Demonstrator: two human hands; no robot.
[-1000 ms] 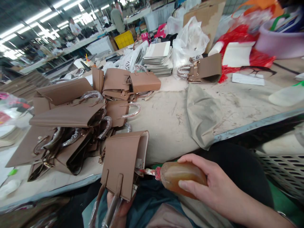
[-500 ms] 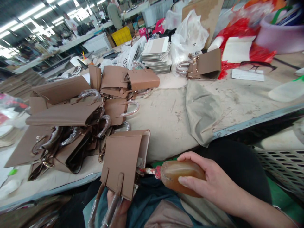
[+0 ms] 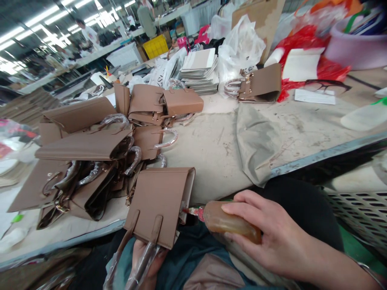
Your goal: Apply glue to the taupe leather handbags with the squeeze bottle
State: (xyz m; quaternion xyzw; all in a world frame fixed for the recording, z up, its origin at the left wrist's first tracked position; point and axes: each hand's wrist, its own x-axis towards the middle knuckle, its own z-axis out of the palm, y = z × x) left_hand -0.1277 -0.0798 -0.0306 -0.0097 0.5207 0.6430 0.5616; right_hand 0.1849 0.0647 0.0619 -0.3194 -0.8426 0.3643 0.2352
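A brown handbag (image 3: 160, 203) is held over my lap by my left hand (image 3: 148, 257), which grips it from below; part of the fingers is hidden behind the bag and its plastic-wrapped handles. My right hand (image 3: 256, 221) is wrapped around an amber glue bottle (image 3: 231, 225) lying sideways. The bottle's red, crusted nozzle points left, its tip at the bag's open right side edge. Whether glue is coming out cannot be made out.
Several brown handbags (image 3: 81, 145) are piled on the left of the table (image 3: 208, 149). Another bag (image 3: 261, 82) stands farther back, near a stack of boards (image 3: 199, 66), eyeglasses (image 3: 326, 85) and a purple basin (image 3: 359, 44). A plastic crate (image 3: 359, 217) is at the right.
The handbag has shifted slightly right and tilted. My right hand has turned further over the glue bottle, and the nozzle tip sits a little higher along the bag's side.
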